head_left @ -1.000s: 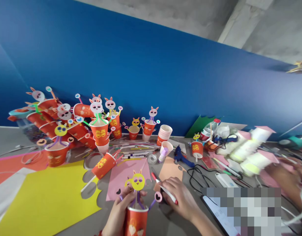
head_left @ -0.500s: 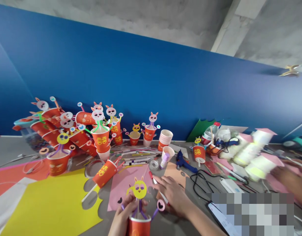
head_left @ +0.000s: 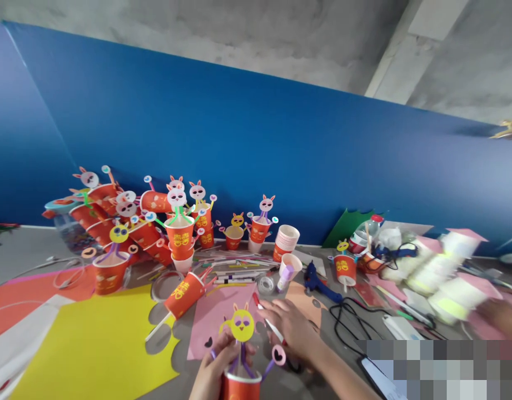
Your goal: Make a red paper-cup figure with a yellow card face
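Observation:
My left hand (head_left: 217, 361) is closed round a red paper cup (head_left: 241, 389) at the bottom middle. A yellow rabbit face (head_left: 242, 324) stands above this cup's rim on a purple stem, and a purple arm ends in a pink disc with a black heart (head_left: 278, 354). Just to the right, my right hand (head_left: 290, 325) has its fingers bent over a slim red-and-white pen (head_left: 276, 332), which seems gripped; the thumb is mostly hidden. Pink paper (head_left: 206, 328) lies beneath and left of the pen, with a loose black heart (head_left: 208, 342) on it.
Red cups with rabbit faces (head_left: 181, 236) are piled at the back left. Yellow paper (head_left: 93, 344) covers the front left. A blue glue gun (head_left: 318, 283), black cable (head_left: 343, 322) and white rolls (head_left: 451, 297) lie right, near another person's hand (head_left: 500, 316).
The view has turned slightly left, so most things appear further right. My left hand keeps its hold on the cup, and my right hand stays over the pen.

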Motion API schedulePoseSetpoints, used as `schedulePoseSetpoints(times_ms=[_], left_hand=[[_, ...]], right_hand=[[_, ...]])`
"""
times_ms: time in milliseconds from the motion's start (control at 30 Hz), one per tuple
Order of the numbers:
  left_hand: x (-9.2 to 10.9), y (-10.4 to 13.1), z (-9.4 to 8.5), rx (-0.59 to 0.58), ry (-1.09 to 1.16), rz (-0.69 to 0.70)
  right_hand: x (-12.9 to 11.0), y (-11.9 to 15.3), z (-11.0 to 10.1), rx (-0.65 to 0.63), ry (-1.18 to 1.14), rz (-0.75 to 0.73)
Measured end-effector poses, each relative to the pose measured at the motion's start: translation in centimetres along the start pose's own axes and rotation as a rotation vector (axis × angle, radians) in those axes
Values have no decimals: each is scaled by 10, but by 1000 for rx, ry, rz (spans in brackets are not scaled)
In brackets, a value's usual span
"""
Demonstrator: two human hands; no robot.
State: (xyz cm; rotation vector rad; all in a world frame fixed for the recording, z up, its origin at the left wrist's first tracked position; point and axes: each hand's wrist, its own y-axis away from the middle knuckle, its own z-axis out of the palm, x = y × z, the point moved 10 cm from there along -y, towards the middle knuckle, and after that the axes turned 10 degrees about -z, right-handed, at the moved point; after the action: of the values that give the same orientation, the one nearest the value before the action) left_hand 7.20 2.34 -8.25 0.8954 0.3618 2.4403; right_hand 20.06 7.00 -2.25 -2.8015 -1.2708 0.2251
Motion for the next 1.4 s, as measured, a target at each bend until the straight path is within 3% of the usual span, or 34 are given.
schedulePoseSetpoints(times_ms=[100, 233, 367, 467, 600, 1067, 1267, 1400], left_hand=[[0, -2, -1, -16, 5, 2], [-1, -3, -3, -14, 18, -12], [0, -1, -1, -5, -13, 3], [4, 0, 2, -4, -27, 34], [8, 2, 2, 30, -33, 40], [0, -1, -7, 79, -28, -3], [-3, -8, -13, 91, -21, -1], [1, -9, -14, 93, -19, -3]], right_hand=[[0, 0, -10, 42, -35, 17], [3, 8, -41, 123, -146, 29], [17, 9, -58, 11, -307, 156], [25, 1, -57, -118, -369, 249], [31, -13, -49, -158, -460, 317], [42, -12, -32, 106, -360, 497], [50, -10, -19, 159, -333, 541], [43, -7, -23, 198, -301, 542]])
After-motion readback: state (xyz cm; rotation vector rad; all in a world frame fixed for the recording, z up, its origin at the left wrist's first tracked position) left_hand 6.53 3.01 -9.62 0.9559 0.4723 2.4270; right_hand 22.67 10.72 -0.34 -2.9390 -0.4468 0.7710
